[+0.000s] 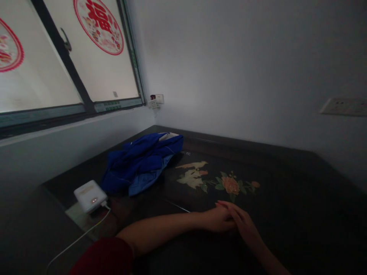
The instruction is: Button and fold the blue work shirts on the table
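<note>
My left hand point(218, 220) lies low over the dark table point(275, 221), its forearm reaching in from a dark red sleeve at the lower left. Across it rests my right hand point(243, 220), coming from the lower right, with its fingers stretched out over the back of the left one. The right hand covers the left fingers, so their shape is hidden. No object shows in either hand. Just beyond the hands, a painted flower and bird design point(231, 186) decorates the tabletop.
A crumpled blue garment point(143, 160) lies at the table's far left. Nearer sits a white power bank point(90, 194) with a white cable point(77, 240) plugged in. Wall sockets point(156, 100) are in the corner; another socket panel point(345, 106) is at right. A window point(114, 72) stands left.
</note>
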Demonstrator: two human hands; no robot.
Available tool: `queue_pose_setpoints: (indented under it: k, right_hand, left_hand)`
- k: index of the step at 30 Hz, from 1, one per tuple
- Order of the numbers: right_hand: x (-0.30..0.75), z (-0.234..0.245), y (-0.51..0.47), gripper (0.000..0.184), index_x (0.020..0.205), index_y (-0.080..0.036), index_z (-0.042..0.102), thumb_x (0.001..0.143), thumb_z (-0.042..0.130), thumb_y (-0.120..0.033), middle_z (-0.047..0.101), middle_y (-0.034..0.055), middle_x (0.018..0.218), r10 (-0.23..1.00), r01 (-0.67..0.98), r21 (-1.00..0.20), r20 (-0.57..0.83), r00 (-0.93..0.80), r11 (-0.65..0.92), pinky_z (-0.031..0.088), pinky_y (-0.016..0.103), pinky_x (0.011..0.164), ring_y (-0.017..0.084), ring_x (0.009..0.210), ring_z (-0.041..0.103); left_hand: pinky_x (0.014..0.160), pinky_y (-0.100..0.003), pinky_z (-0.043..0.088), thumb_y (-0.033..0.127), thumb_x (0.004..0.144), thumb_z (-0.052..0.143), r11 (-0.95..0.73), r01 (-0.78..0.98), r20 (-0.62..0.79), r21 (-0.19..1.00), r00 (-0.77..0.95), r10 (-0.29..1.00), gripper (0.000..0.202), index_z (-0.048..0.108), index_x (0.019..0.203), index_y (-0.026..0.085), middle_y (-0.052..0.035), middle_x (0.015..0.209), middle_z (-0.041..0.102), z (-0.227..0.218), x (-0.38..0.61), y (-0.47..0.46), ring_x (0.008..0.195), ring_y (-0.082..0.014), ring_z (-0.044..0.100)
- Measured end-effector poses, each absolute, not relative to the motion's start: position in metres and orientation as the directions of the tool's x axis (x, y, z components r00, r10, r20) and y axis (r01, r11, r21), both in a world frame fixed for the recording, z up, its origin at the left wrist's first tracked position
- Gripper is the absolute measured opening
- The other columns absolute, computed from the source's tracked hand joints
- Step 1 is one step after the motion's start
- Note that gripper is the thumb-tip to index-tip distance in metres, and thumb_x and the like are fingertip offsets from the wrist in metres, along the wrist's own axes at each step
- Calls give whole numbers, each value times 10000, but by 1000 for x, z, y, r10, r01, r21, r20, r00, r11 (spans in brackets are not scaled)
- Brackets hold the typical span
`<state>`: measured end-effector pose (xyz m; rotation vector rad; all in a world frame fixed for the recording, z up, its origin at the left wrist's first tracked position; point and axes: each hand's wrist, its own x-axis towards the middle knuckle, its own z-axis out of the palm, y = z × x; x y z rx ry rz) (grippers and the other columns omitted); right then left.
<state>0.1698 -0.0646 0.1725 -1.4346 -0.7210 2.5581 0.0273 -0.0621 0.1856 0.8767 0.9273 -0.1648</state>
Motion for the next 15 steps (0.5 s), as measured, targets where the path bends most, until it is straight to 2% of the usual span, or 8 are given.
queue_pose_setpoints:
  k: [2, 4, 7, 9, 12, 15]
  right_hand:
    - [171, 171, -67, 549, 1075, -194, 695, 845, 446, -625, 653, 122, 1179, 323, 124, -445, -789, -522, -887, 398, 472, 1040, 290, 1136, 576]
    - [170, 167, -69, 554, 1070, -193, 694, 833, 461, -636, 651, 133, 1176, 304, 103, -409, -804, -511, -907, 438, 468, 1005, 296, 1123, 585]
    - [163, 158, -68, 566, 1085, -177, 676, 833, 465, -638, 668, 156, 1118, 273, 64, -362, -798, -537, -930, 515, 462, 898, 298, 1057, 622]
    - [149, 150, -60, 544, 1075, -173, 668, 834, 480, -623, 685, 151, 1059, 284, 68, -387, -776, -563, -920, 537, 446, 849, 284, 1006, 642]
    - [113, 137, -39, 458, 1047, -176, 660, 842, 510, -558, 698, 117, 996, 353, 84, -505, -703, -618, -859, 534, 416, 831, 252, 943, 655]
    - [58, 124, -7, 338, 1028, -174, 651, 875, 493, -431, 692, 89, 1012, 448, 97, -697, -554, -702, -710, 510, 381, 834, 223, 924, 651]
  left_hand:
    - [719, -215, 474, 134, 865, 505, 634, 448, -694, 630, 692, 201, 178, 640, 980, 148, -34, 897, 661, 193, 14, -43, 794, -129, 610]
    - [739, -214, 467, 200, 895, 485, 598, 457, -686, 658, 691, 227, 176, 648, 953, 169, -23, 894, 665, 205, -11, -16, 812, -127, 615]
    - [719, -207, 459, 255, 914, 445, 562, 585, -807, 585, 488, 332, 227, 647, 957, 163, -23, 840, 667, 223, -70, 26, 789, -124, 617]
    - [718, -216, 464, 273, 912, 429, 548, 687, -861, 477, 239, 449, 252, 638, 974, 145, -31, 837, 665, 232, -125, 50, 782, -131, 618]
    - [772, -254, 473, 274, 893, 427, 481, 837, -795, 258, -98, 598, 264, 620, 1018, 145, -38, 877, 667, 242, -218, 70, 822, -156, 622]
    - [903, -289, 448, 229, 827, 490, 453, 874, -628, -173, -453, 633, 227, 635, 990, 169, -44, 981, 663, 253, -299, 68, 949, -179, 602]
